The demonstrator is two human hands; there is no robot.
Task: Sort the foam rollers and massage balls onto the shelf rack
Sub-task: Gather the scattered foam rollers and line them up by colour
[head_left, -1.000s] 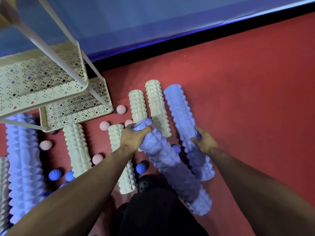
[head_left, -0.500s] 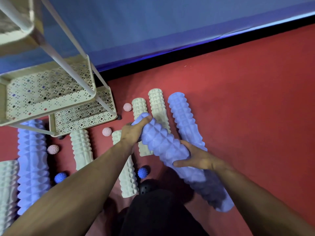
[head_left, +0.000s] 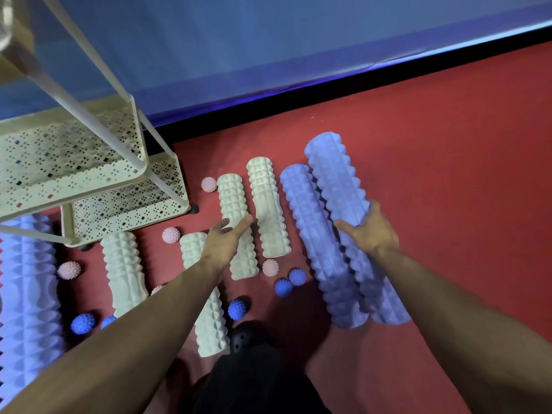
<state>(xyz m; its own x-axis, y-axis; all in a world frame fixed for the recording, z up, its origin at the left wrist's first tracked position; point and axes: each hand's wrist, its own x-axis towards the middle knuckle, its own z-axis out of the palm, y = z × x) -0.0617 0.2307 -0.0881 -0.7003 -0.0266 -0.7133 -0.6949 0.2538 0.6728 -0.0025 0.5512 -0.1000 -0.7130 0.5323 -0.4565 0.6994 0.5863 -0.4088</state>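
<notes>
Two long purple foam rollers lie side by side on the red floor at the right. My right hand (head_left: 369, 231) grips the outer purple roller (head_left: 339, 180) around its middle; the inner purple roller (head_left: 310, 222) lies against it. My left hand (head_left: 225, 242) hovers with relaxed fingers over a cream roller (head_left: 231, 198) and holds nothing. Another cream roller (head_left: 265, 198) lies just right of it, and two more (head_left: 122, 270) (head_left: 210, 327) lie nearer me. Pink spiky balls (head_left: 208, 184) and blue spiky balls (head_left: 283, 287) are scattered between them. The cream shelf rack (head_left: 89, 186) stands at the left.
A large purple roller (head_left: 28, 294) lies at the far left beside the rack. A blue wall with a black base strip (head_left: 328, 88) runs along the back. A dark perforated ball (head_left: 243, 339) sits near my body. Bare red floor extends to the right.
My left hand let go of the purple roller and moved left over the cream rollers. My right hand carried that roller to the right, where it now lies beside the other purple one.
</notes>
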